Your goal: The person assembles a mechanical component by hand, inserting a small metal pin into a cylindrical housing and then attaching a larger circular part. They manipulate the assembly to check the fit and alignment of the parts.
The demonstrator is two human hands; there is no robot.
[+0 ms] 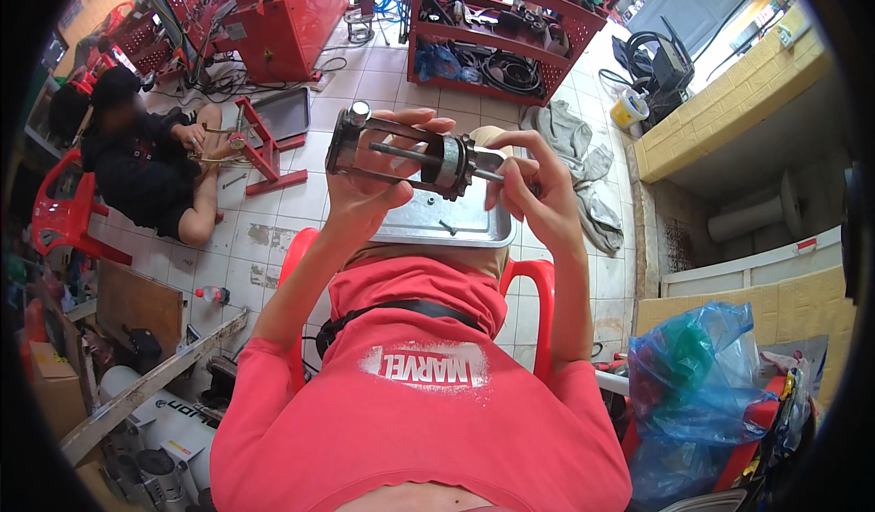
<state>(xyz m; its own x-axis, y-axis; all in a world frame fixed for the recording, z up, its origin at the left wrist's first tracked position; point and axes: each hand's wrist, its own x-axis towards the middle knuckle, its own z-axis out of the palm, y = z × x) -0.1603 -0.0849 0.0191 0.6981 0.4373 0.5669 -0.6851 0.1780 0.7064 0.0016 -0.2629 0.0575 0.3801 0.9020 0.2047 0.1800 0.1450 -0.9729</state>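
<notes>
Up in front of my chest is a dark metal frame (346, 148) with long side bars, a rod down its middle and a round notched collar (452, 166) at its right end. My left hand (365, 198) is wrapped round its left part, thumb in front and fingers behind. The fingertips of my right hand (538, 184) pinch a thin metal rod (489, 176) that sticks out beyond the collar. Below both hands a silver metal tray (488, 230) rests on my lap. A small dark bolt (447, 227) lies in it.
On the left another person (137, 166) sits on a red chair, hands at a red metal stand (264, 148). A red tool cart (501, 38) stands ahead. Grey cloth (574, 148) lies on the tiles at right. Blue plastic bags (693, 375) hang close at my right.
</notes>
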